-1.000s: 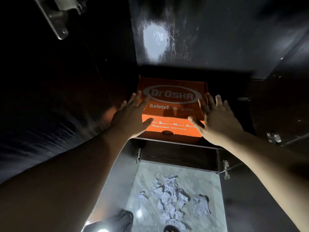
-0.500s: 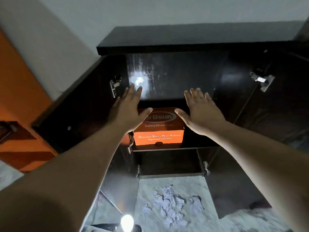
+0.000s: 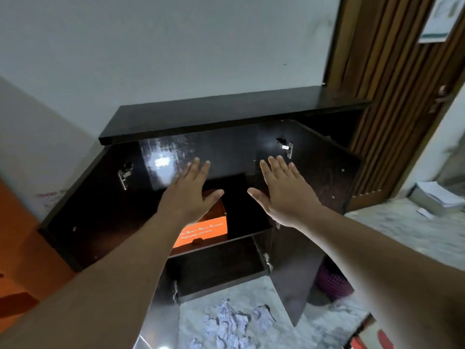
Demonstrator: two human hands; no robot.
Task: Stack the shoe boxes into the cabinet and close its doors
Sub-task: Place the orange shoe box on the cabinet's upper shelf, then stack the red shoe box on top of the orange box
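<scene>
Item: orange shoe box (image 3: 205, 229), white lettering on its front face, lying flat on a shelf inside the dark cabinet (image 3: 234, 107), toward the left of the opening. Partly hidden behind my left wrist.

Item: my left hand (image 3: 187, 195), fingers straight and spread, palm turned away from me, holding nothing. It is raised in front of the box and overlaps its upper part in view; I cannot tell whether it touches the box.

Item: my right hand (image 3: 283, 191), likewise flat and spread, holding nothing, raised to the right of the box and apart from it, before the dark interior.

Item: both cabinet doors, left door (image 3: 83, 210) and right door (image 3: 324, 177), swung open.

Item: crumpled paper (image 3: 226, 323) on the pale floor below.
</scene>
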